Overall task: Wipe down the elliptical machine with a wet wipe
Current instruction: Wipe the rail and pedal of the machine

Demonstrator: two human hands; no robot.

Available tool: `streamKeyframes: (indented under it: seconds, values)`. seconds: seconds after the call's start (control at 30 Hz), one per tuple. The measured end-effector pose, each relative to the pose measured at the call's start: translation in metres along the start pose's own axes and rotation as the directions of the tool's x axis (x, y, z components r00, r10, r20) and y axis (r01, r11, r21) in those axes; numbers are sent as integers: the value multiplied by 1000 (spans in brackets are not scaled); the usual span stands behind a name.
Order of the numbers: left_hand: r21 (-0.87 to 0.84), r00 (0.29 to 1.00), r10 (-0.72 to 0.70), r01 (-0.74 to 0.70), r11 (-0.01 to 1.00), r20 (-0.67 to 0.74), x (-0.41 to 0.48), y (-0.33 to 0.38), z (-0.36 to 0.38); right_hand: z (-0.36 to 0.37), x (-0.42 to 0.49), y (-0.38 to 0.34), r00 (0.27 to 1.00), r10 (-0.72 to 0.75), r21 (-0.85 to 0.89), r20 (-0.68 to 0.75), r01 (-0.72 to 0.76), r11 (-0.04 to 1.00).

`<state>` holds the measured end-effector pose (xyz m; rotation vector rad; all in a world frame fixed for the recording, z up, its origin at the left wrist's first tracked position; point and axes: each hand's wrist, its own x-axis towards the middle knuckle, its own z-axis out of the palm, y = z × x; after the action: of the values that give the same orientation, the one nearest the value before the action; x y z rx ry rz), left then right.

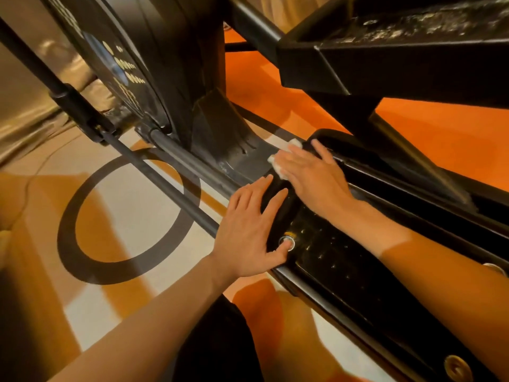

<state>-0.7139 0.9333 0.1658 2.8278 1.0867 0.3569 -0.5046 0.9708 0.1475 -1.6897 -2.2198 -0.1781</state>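
Right hand flat on wet wipe — flywheel lettering illegible

Two bare hands: left hand near six o'clock, right hand at center. One wet wipe. One elliptical machine. Two foot pedals: near pedal at four o'clock, far pedal at one o'clock. One dark floor ring at nine o'clock.
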Motion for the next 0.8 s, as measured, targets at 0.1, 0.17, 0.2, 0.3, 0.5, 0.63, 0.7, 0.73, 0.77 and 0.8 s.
streamKeyframes:
  seconds: [0.1,0.17,0.2,0.3,0.5,0.63,0.7,0.73,0.77,0.8]
  values:
    - [-1,1000,-16,16,1000,20,-1,-3,2,-8,-4,25,981,193,-81,38,-189,979]
    - [-6,999,-23,24,1000,26,0,-3,3,-4,-4,25,979,199,-50,39,-197,979]
    - [-2,999,-25,25,1000,36,-1,-3,3,-3,-5,21,988,155,-38,17,-154,987]
    - [11,995,-22,21,1000,95,2,-2,0,0,-10,11,996,75,53,-38,-73,996]
    - [19,985,-1,-2,1000,175,3,-2,-5,-10,-14,5,989,106,127,102,-119,985]
    - [31,989,23,-28,999,145,3,-2,-1,-9,-21,10,978,-32,99,204,12,995]
    - [-2,992,5,-5,1000,122,1,-1,0,-12,-28,9,974,-65,93,217,45,995]
    - [-10,993,-7,9,1000,116,0,-1,0,-11,-30,6,976,-60,104,211,38,994]
    - [-16,994,-15,17,1000,113,-1,-1,0,-11,-30,3,980,-33,143,196,5,990]
    - [-26,994,-19,22,999,107,0,0,1,-13,-29,-2,979,-1,214,204,-44,976]
